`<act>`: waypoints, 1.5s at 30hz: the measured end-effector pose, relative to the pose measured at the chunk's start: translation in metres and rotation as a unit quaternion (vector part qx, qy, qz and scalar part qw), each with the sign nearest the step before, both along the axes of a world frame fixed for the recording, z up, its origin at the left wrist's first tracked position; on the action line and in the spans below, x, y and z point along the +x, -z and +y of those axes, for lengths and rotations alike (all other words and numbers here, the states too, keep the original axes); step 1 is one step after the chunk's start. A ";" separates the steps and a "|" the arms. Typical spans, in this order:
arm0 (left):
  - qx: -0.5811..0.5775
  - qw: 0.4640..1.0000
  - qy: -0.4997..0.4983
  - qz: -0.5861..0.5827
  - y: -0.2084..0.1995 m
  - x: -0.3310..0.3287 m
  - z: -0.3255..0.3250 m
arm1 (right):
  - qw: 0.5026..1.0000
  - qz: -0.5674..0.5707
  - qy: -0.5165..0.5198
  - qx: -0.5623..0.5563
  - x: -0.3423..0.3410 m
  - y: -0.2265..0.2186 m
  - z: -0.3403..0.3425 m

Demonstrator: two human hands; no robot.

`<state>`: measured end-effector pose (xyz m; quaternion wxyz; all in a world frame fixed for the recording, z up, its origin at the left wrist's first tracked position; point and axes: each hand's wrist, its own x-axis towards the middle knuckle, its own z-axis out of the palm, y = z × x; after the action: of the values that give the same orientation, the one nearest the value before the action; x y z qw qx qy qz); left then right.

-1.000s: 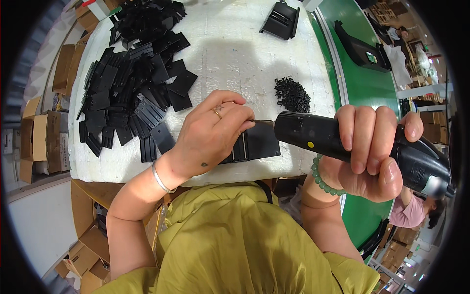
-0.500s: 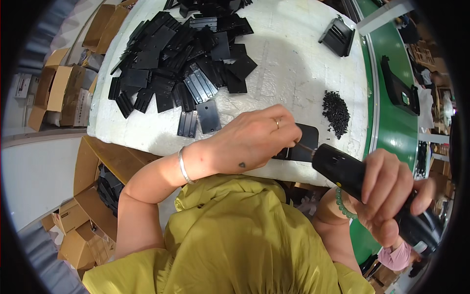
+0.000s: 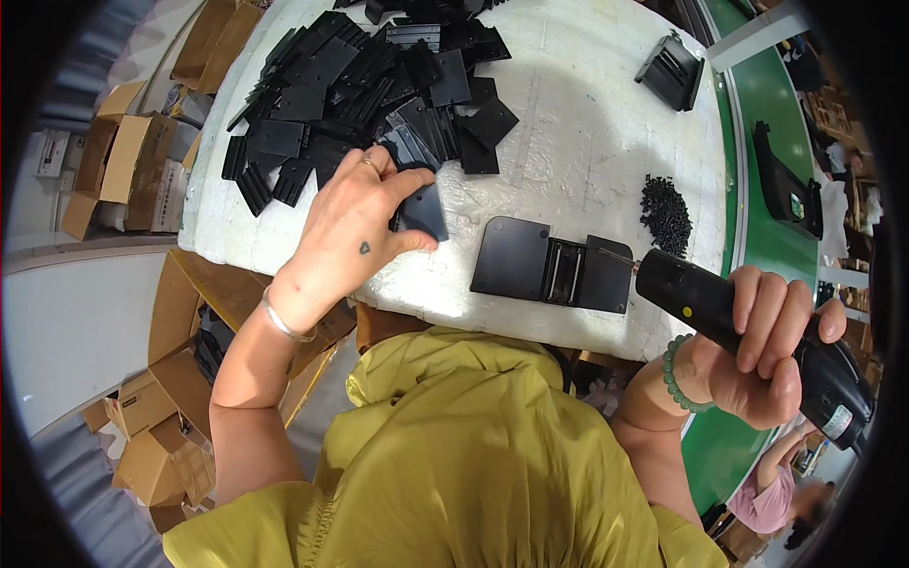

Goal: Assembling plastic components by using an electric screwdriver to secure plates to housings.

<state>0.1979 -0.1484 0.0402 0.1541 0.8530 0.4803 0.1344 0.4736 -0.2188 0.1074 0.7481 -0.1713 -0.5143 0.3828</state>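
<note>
My left hand [image 3: 348,216] is at the near edge of the heap, thumb and fingers closed on a flat black plastic plate [image 3: 426,210]. Its other fingers are partly hidden behind the hand and the plate. In my right hand [image 3: 772,350] is a black electric screwdriver [image 3: 696,298], its thin bit pointing left. The bit's tip lies over the right end of a black plastic part [image 3: 511,260] with a ribbed slot in its middle; whether they touch I cannot tell. That part rests near the front edge of the white table.
Many black plates lie in a heap [image 3: 312,80] at the far left. A pile of small black screws [image 3: 666,216] is at the right, with a black holder-like part [image 3: 670,71] beyond it. Cardboard boxes [image 3: 123,161] stand left; a green surface [image 3: 767,180] runs along the right.
My left hand has gone from the black part near the screwdriver bit leftward to the heap and taken hold of a plate. The screwdriver has shifted slightly right in the picture.
</note>
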 end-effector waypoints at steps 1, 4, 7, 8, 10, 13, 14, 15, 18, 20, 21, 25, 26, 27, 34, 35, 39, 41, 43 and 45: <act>0.002 1.000 -0.011 -0.012 0.004 0.002 0.000 | 1.000 -0.001 0.007 -0.003 0.002 0.000 0.000; 0.002 0.999 -0.013 -0.040 0.004 0.007 0.001 | 1.000 -0.002 0.004 -0.008 0.007 0.000 -0.001; 0.029 0.995 -0.006 -0.092 0.007 0.015 -0.003 | 1.000 -0.003 0.010 -0.009 0.009 0.000 -0.005; 0.016 0.990 -0.004 -0.141 0.011 0.014 -0.003 | 1.000 -0.003 0.015 -0.008 0.010 0.000 -0.007; 0.023 0.983 -0.010 -0.184 0.011 0.016 -0.005 | 1.000 -0.001 0.018 -0.011 0.011 0.001 -0.008; -0.108 0.945 -0.051 -0.305 0.004 0.028 -0.002 | 1.000 -0.001 0.010 -0.021 0.016 0.002 -0.009; -0.153 0.929 -0.062 -0.331 0.000 0.033 -0.001 | 1.000 -0.008 0.004 -0.024 0.019 0.002 -0.009; -0.159 0.928 -0.057 -0.332 -0.004 0.042 -0.003 | 0.999 -0.015 -0.003 -0.027 0.023 0.003 -0.010; -0.223 0.907 0.059 -0.352 -0.001 0.072 -0.007 | 0.999 -0.023 -0.009 -0.031 0.025 0.004 -0.008; -0.181 0.922 0.102 -0.327 0.003 0.086 -0.010 | 0.999 -0.017 -0.013 -0.031 0.026 0.005 -0.010; -0.160 0.924 0.118 -0.327 0.007 0.090 -0.011 | 0.999 -0.017 -0.010 -0.036 0.027 0.006 -0.012; -0.174 0.926 0.125 -0.311 0.009 0.098 -0.014 | 0.999 -0.019 -0.009 -0.046 0.033 0.008 -0.014; -0.179 0.927 0.129 -0.303 0.009 0.099 -0.015 | 0.999 -0.023 -0.011 -0.045 0.035 0.008 -0.014; -0.184 0.928 0.132 -0.295 0.009 0.099 -0.016 | 0.999 -0.022 -0.010 -0.047 0.036 0.009 -0.015; -0.113 0.948 0.143 -0.259 0.012 0.101 -0.022 | 0.998 -0.024 -0.023 -0.044 0.041 0.011 -0.014; -0.116 0.950 0.143 -0.253 0.011 0.100 -0.023 | 0.998 -0.026 -0.024 -0.044 0.041 0.011 -0.014; -0.135 0.956 0.131 -0.226 0.008 0.100 -0.024 | 0.998 -0.027 -0.020 -0.043 0.041 0.012 -0.013; -0.104 0.966 0.147 -0.185 0.008 0.098 -0.022 | 0.998 -0.029 -0.017 -0.048 0.039 0.012 -0.012; -0.073 0.973 0.162 -0.146 0.009 0.098 -0.022 | 0.998 -0.028 -0.024 -0.048 0.037 0.012 -0.012; 0.010 0.977 0.128 -0.170 0.013 0.100 -0.026 | 0.998 -0.028 -0.031 -0.046 0.033 0.012 -0.012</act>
<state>0.2976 -0.1743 0.0272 0.2409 0.8735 0.3330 0.2609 0.5070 -0.2313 0.0951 0.7125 -0.2004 -0.5218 0.4241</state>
